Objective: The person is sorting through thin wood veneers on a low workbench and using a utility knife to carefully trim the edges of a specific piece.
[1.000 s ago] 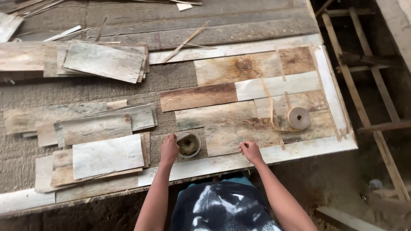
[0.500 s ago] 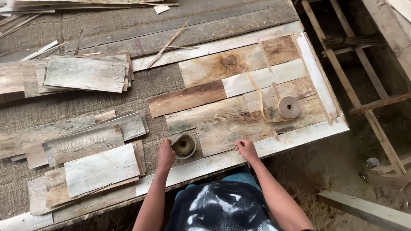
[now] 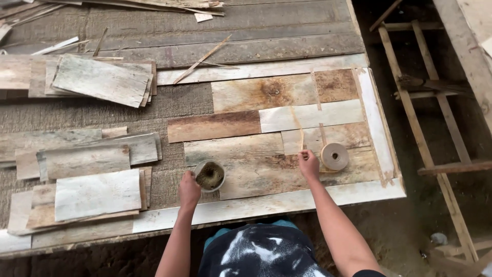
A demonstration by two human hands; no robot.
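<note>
Weathered veneer pieces [image 3: 266,120] cover the workbench [image 3: 256,205], where the left hand [image 3: 188,189] grips the rim of a small glue pot [image 3: 209,175], steadying it, and the right hand [image 3: 308,163] pinches a tape strip [image 3: 301,137] just beside the paper tape roll [image 3: 334,156]

Both forearms are bare — a black garment [image 3: 261,254] with white splashes, teal cloth [image 3: 220,233] at its upper edge.

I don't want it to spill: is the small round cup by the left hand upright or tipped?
Upright. The cup shows its open round mouth facing up, with a dark greenish fill inside; the left hand touches its rim.
</note>
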